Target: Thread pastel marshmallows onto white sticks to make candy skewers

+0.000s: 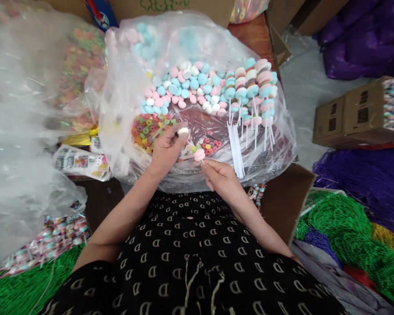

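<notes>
Between thumb and fingertips, my left hand pinches a white marshmallow. My right hand is closed on a thin stick, with a pink marshmallow on its upper end. Both hands are close together over a clear plastic sheet. Ring gummies in several colours lie by my left hand, and a smaller group of red ring gummies is just beyond my right. White sticks lie in a bundle to the right. Farther away are loose pink, white and blue marshmallows.
Finished marshmallow skewers are stacked at the back right of the sheet. A large bag of ring gummies stands on the left beside printed packets. Cardboard boxes, green strands and purple bundles fill the right side.
</notes>
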`<state>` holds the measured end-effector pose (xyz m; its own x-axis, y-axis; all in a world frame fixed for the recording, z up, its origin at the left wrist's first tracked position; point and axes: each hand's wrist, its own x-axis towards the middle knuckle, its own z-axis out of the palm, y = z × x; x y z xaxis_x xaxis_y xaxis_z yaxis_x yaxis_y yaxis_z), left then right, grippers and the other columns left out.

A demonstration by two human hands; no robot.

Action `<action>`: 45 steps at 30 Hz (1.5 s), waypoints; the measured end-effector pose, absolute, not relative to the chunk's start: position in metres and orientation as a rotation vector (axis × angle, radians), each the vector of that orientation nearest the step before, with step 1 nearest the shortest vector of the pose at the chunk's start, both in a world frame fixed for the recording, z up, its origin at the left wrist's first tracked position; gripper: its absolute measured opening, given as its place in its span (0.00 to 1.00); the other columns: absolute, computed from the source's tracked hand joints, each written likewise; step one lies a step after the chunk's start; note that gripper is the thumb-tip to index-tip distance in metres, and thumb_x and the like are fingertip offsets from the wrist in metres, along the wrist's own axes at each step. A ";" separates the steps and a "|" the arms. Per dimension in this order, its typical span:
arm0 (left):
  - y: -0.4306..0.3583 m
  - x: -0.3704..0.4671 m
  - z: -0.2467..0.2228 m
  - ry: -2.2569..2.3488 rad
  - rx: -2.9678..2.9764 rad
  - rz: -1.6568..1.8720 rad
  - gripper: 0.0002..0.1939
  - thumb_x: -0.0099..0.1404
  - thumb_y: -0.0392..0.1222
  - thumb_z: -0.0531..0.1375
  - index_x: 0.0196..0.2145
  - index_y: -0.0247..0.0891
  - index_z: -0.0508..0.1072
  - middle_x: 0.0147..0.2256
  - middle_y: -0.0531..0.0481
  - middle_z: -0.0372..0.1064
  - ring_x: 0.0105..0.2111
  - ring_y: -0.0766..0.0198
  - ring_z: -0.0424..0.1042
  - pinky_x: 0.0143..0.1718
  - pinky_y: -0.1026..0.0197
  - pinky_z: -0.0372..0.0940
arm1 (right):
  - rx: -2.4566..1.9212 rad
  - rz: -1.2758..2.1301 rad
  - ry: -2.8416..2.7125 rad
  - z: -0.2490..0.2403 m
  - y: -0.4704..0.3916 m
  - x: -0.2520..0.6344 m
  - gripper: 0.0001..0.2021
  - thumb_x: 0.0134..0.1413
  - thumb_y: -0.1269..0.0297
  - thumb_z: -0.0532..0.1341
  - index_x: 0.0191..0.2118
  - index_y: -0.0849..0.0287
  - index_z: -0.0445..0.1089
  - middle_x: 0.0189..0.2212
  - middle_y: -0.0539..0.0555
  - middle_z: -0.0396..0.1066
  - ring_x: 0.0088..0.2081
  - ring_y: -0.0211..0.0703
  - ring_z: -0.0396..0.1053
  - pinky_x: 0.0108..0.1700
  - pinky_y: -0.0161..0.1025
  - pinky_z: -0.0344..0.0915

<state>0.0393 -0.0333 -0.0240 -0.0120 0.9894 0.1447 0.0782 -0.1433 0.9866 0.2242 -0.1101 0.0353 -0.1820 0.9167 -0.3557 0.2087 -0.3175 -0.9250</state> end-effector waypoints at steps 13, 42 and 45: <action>-0.037 0.043 -0.025 1.273 1.320 1.309 0.29 0.67 0.69 0.66 0.51 0.43 0.80 0.34 0.52 0.79 0.33 0.64 0.80 0.37 0.61 0.75 | -1.397 1.330 -1.414 0.028 -0.116 0.210 0.17 0.69 0.50 0.58 0.31 0.54 0.70 0.18 0.45 0.58 0.23 0.39 0.59 0.28 0.37 0.57; -0.045 0.042 -0.015 1.433 1.798 1.265 0.32 0.77 0.69 0.52 0.52 0.41 0.82 0.49 0.44 0.85 0.47 0.57 0.83 0.51 0.57 0.76 | -1.389 1.408 -1.359 0.028 -0.119 0.199 0.18 0.70 0.46 0.58 0.37 0.54 0.75 0.17 0.45 0.59 0.23 0.40 0.61 0.27 0.38 0.57; -0.046 0.042 -0.017 1.405 1.843 1.256 0.31 0.78 0.67 0.51 0.53 0.41 0.81 0.51 0.44 0.84 0.49 0.57 0.83 0.53 0.56 0.76 | -1.364 1.470 -1.296 0.029 -0.119 0.198 0.20 0.70 0.43 0.59 0.39 0.54 0.77 0.15 0.42 0.57 0.19 0.38 0.57 0.25 0.38 0.57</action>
